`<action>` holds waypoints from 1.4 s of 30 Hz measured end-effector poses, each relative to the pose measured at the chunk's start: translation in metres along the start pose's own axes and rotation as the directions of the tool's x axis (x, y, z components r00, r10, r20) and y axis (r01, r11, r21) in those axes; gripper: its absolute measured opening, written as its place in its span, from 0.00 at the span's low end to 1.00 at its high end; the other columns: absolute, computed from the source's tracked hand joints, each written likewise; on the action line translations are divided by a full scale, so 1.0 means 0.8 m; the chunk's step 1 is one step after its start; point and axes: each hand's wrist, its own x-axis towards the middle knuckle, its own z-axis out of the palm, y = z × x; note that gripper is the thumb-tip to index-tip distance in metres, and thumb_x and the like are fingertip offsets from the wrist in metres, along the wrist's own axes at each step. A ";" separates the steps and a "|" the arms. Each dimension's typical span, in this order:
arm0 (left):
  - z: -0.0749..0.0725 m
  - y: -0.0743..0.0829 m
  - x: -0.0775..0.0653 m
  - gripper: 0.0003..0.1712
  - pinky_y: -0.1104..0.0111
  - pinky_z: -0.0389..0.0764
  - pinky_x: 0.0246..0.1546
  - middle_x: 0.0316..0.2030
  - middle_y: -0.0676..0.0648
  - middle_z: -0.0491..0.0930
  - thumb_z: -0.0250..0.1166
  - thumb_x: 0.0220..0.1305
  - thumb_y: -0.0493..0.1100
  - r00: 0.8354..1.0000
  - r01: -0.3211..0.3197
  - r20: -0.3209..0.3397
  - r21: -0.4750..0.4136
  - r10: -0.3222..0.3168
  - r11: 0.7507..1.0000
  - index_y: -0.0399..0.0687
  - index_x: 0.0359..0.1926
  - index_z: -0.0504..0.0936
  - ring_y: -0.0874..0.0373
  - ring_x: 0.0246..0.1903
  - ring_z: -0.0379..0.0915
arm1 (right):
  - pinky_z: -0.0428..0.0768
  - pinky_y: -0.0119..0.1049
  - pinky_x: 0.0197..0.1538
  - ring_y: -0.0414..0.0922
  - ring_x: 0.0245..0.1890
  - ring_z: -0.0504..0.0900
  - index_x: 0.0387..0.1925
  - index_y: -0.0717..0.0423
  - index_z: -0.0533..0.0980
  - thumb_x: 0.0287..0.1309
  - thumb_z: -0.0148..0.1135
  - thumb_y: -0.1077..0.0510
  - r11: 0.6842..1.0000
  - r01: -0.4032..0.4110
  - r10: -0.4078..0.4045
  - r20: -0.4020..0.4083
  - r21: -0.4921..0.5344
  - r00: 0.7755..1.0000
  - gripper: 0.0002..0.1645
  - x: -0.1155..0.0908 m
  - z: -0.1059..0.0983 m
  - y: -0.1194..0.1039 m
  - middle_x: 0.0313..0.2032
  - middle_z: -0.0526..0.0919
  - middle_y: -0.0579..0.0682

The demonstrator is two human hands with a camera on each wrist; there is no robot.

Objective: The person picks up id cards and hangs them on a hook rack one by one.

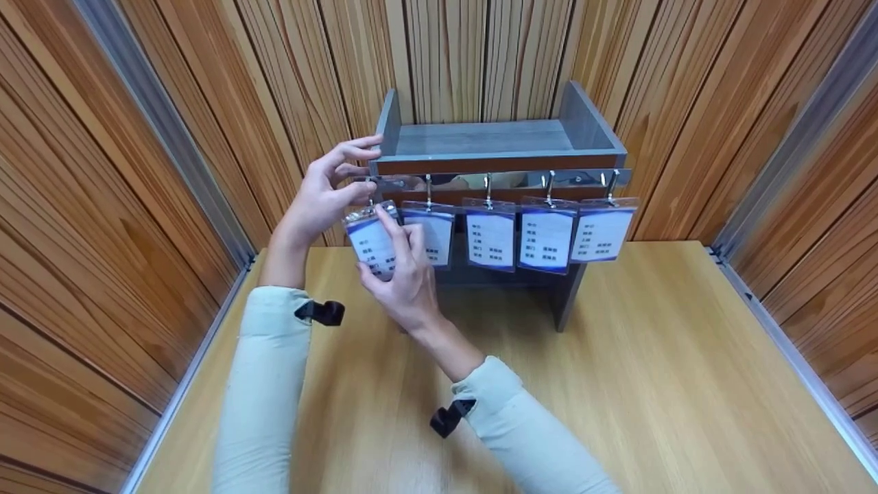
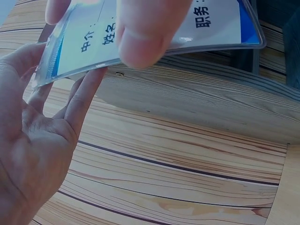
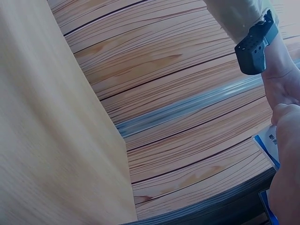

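Observation:
My right hand (image 1: 405, 271) pinches a clear-sleeved name badge (image 1: 370, 241), which is tilted at the left end of a row. Its thumb (image 2: 145, 40) lies large across the badge in the left wrist view. My left hand (image 1: 328, 189) is up at the shelf's left corner, fingertips at the side panel and thumb by the hook above this badge. Its fingers stay spread behind the badge's top edge in the left wrist view. The right wrist view catches the right hand (image 3: 288, 154) only at its edge, with part of the badge (image 3: 267, 143) beside it.
Several matching badges, such as one in the middle (image 1: 490, 237), hang from hooks on a metal strip (image 1: 507, 180). The strip runs along the front of a grey shelf (image 1: 480, 139), which stands on a wooden table (image 1: 672, 384). Wood-panelled walls (image 1: 686, 103) enclose the back and sides.

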 end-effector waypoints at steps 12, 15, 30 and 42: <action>0.000 -0.001 0.000 0.22 0.39 0.87 0.68 0.85 0.51 0.71 0.62 0.78 0.33 1.000 -0.009 0.006 -0.011 0.009 1.000 0.41 0.70 0.80 0.42 0.75 0.74 | 0.85 0.44 0.68 0.52 0.62 0.77 0.85 0.56 0.65 0.68 0.80 0.57 0.997 -0.081 0.080 0.053 0.018 0.995 0.51 0.001 0.004 0.001 0.62 0.73 0.60; 0.000 -0.004 0.000 0.22 0.36 0.85 0.70 0.85 0.51 0.71 0.62 0.78 0.33 1.000 -0.011 0.007 -0.017 0.011 1.000 0.40 0.70 0.80 0.42 0.75 0.73 | 0.84 0.43 0.66 0.51 0.60 0.76 0.86 0.57 0.65 0.68 0.79 0.59 0.996 -0.091 0.090 0.065 0.005 0.994 0.52 -0.001 0.005 0.004 0.61 0.73 0.59; -0.001 0.001 -0.001 0.23 0.36 0.83 0.71 0.85 0.50 0.70 0.62 0.80 0.34 1.000 -0.019 0.003 -0.001 0.019 1.000 0.37 0.71 0.78 0.40 0.77 0.71 | 0.86 0.42 0.64 0.52 0.56 0.80 0.79 0.58 0.73 0.70 0.72 0.68 0.997 -0.017 0.014 0.031 0.071 0.999 0.38 -0.012 -0.002 0.022 0.56 0.76 0.60; 0.002 -0.002 -0.001 0.22 0.36 0.84 0.70 0.85 0.52 0.71 0.62 0.80 0.34 1.000 -0.014 -0.007 0.008 0.014 1.000 0.39 0.71 0.78 0.40 0.77 0.72 | 0.86 0.35 0.51 0.50 0.50 0.81 0.70 0.56 0.79 0.67 0.74 0.68 0.998 -0.022 0.018 0.068 0.055 0.998 0.31 -0.026 -0.017 0.034 0.56 0.77 0.59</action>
